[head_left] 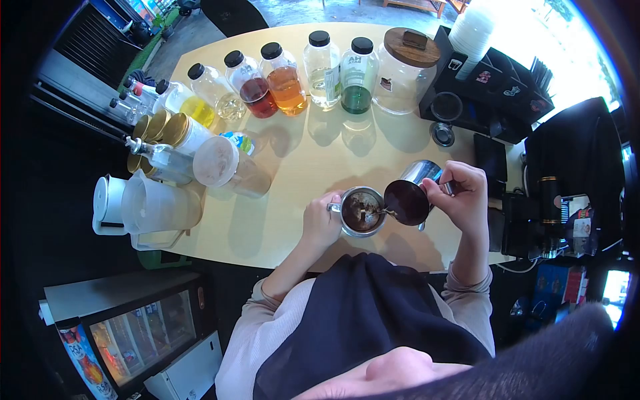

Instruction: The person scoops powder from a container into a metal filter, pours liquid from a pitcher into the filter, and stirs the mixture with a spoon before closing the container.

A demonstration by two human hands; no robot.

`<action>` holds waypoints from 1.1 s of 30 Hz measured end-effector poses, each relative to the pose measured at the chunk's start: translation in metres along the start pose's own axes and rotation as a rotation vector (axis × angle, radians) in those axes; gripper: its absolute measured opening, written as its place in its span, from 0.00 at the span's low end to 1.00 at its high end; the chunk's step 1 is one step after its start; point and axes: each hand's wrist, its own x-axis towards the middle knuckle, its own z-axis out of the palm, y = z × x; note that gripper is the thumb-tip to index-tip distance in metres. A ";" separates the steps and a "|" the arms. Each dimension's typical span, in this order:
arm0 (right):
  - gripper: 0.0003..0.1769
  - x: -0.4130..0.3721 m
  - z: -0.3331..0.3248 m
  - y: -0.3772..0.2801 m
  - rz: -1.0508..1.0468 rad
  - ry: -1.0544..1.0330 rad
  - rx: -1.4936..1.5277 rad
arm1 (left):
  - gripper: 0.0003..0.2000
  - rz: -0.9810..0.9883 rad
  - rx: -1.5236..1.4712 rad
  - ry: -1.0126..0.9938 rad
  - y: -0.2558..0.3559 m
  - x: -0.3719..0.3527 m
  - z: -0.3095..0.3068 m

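My left hand (325,217) is closed around the handle side of a steel mug (364,233), which stands upright with brown, patchy liquid (360,205) inside. A steel pitcher (421,172) is tilted toward that mug, gripped at its handle by my right hand (460,190). Dark brown shows inside the pitcher, and its spout points over the mug's right rim. A thin trickle appears to run from spout to mug. Both vessels are close together above the front part of the wooden table (300,167).
Along the back stand several black-capped bottles, among them a red one (259,97) and an orange one (287,90), and a wooden-lidded jar (400,83). Plastic jugs (160,207) and a powder tub (230,167) stand left. A black organiser (490,83) is at right.
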 end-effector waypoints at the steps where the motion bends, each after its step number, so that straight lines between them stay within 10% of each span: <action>1: 0.21 0.000 -0.001 0.002 0.006 0.003 -0.005 | 0.25 -0.001 0.000 0.000 0.000 0.000 0.000; 33: 0.20 0.035 0.022 -0.017 -0.109 -0.094 0.068 | 0.24 0.021 -0.004 0.020 0.003 -0.001 -0.001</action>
